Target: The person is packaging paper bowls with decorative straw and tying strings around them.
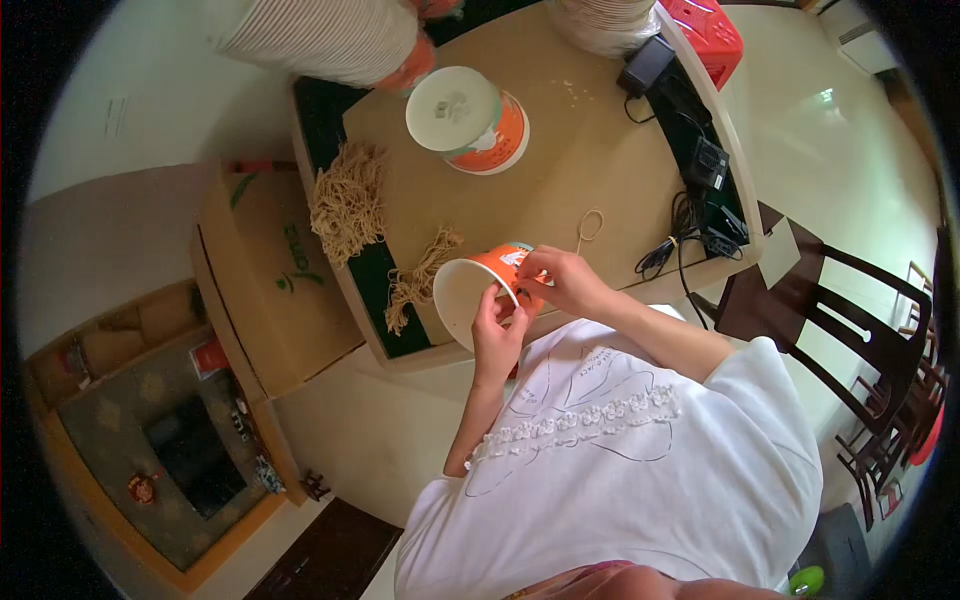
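An orange paper bucket (455, 300) with a white inside is tipped on its side at the table's near edge, its open mouth facing left. My left hand (498, 335) grips the bucket's rim, fingers inside and thumb near the edge. My right hand (568, 285) is closed in a pinch against the bucket's outer wall by the rim. A thin beige cord (592, 226) loops on the table just beyond my right hand and runs in under it. The fingertips partly hide what is pinched there.
Upside-down stacked paper buckets (452, 108) stand farther back. Beige cord bundles, a large pile (348, 200) and a smaller one (420, 280), lie left. Tall bucket stacks (320, 40) stand at the back left. Black adapters (708, 163) and cables line the right edge. A cardboard box (280, 285) is left of the table.
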`<state>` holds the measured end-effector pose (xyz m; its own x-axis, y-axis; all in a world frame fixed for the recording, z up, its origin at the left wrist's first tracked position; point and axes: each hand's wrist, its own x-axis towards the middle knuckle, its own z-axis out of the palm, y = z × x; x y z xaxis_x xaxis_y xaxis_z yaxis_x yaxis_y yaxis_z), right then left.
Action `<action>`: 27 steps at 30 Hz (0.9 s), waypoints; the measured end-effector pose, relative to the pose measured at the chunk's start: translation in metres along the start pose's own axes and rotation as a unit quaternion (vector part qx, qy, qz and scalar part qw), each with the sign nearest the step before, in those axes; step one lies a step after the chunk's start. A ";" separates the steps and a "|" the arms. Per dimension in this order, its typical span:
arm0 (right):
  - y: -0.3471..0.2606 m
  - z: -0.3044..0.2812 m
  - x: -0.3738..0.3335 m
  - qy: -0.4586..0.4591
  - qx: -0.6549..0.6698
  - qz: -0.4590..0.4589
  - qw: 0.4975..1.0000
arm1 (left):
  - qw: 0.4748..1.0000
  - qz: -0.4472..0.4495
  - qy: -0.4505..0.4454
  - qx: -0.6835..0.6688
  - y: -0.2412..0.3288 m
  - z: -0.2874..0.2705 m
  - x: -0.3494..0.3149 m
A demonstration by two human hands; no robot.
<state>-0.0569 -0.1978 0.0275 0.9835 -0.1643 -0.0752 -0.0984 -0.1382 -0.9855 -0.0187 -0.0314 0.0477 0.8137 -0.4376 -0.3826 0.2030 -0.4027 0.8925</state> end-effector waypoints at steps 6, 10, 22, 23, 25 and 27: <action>0.000 -0.005 -0.001 -0.001 -0.038 -0.023 0.999 | 1.000 0.004 -0.029 -0.010 0.003 0.005 0.003; 0.003 -0.011 -0.003 -0.004 -0.062 -0.016 0.998 | 0.998 -0.001 -0.064 0.022 0.000 0.008 0.009; 0.015 -0.036 -0.015 -0.004 -0.104 0.064 0.993 | 0.945 0.177 -0.008 0.274 -0.009 0.047 0.041; 0.013 -0.038 -0.015 -0.015 -0.090 0.078 0.993 | 0.949 0.171 -0.006 0.263 -0.010 0.048 0.041; 0.009 -0.054 -0.011 -0.075 -0.164 0.116 0.977 | 0.958 0.160 0.000 0.238 -0.016 0.047 0.041; 0.012 -0.077 -0.003 -0.176 -0.329 0.141 0.917 | 0.966 0.148 0.004 0.214 -0.024 0.046 0.039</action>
<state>-0.0731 -0.2743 0.0281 0.8820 0.0252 -0.4706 -0.3123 -0.7166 -0.6237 -0.0172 -0.0760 -0.0001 0.8059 -0.5792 -0.1229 -0.2813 -0.5573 0.7812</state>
